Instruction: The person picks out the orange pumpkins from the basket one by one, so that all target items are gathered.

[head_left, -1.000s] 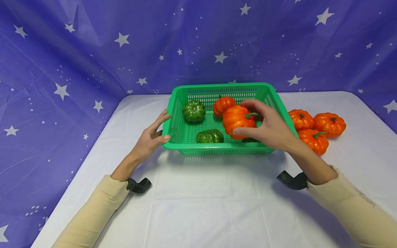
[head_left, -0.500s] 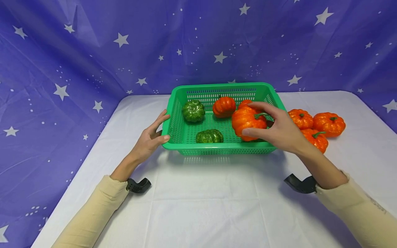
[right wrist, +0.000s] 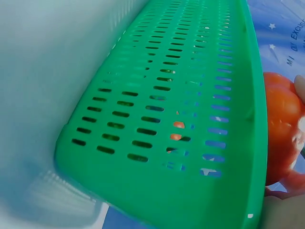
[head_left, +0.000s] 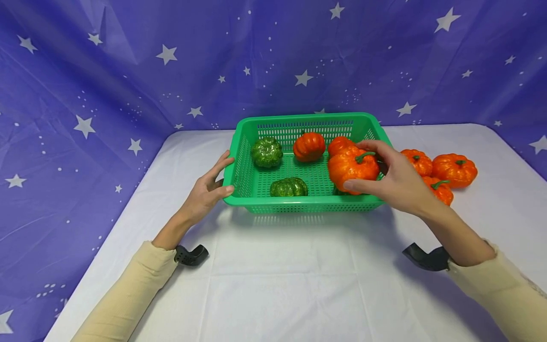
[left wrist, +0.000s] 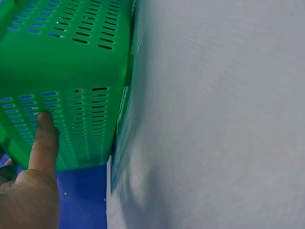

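My right hand (head_left: 401, 183) grips an orange toy pumpkin (head_left: 350, 168) with a green stem, held over the right part of a green plastic basket (head_left: 299, 201). In the right wrist view, that pumpkin (right wrist: 281, 126) shows just beyond the basket's rim. Thumb and fingers of my left hand (head_left: 204, 195) touch the basket's left end, fairly straight; the left wrist view has the thumb (left wrist: 44, 145) against the slotted outer wall. Inside the basket lie a round green pumpkin (head_left: 267, 153), a green ribbed one (head_left: 288, 187) and orange pumpkins (head_left: 309, 147). Something green is mostly hidden beneath the held pumpkin.
Right of the basket, a cluster of orange pumpkins (head_left: 455, 170) sits on the white cloth-covered table (head_left: 282, 285), partly behind my right hand. A purple star-patterned curtain (head_left: 256, 57) hangs behind and along the sides.
My right hand has carried the orange pumpkin rightward within the basket's span, uncovering another orange pumpkin behind it. My left hand and the basket stay in place.
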Demonstrator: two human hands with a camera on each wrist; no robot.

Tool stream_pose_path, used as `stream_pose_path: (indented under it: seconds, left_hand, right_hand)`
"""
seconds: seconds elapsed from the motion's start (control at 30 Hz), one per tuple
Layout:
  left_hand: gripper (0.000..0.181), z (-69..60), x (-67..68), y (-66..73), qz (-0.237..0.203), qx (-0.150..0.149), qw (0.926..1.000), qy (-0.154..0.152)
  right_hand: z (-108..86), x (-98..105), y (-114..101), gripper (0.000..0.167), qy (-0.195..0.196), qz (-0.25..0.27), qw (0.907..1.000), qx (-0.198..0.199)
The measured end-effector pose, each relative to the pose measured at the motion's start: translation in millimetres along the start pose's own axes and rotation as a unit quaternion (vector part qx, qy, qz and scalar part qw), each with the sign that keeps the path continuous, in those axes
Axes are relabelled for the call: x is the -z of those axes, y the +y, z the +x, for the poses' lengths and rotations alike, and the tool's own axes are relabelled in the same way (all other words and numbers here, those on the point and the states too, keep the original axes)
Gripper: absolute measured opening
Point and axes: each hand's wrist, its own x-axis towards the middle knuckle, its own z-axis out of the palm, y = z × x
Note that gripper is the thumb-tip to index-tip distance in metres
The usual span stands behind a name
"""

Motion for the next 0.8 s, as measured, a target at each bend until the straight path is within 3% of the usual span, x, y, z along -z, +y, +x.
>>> stream_pose_path:
  seconds: [0.37,0.57,0.8]
  left_hand:
    - [0.074,1.0,-1.0,0.1,0.009,0.000,1.0000,0.002]
    - [0.073,1.4,-1.2,0.3,0.010,0.000,0.9999,0.004]
    - [0.074,0.6,-0.3,0.1,0.005,-0.002,1.0000,0.003]
  right_hand:
    - [-11.9,13,6,0.068,0.016,-0.005,0.9998,-0.006]
    - [-16.1,17,11,0.068,0.037,0.034,0.9984,-0.027]
    - [-22.7,24,16,0.059,0.045,0.033,0.9983,-0.017]
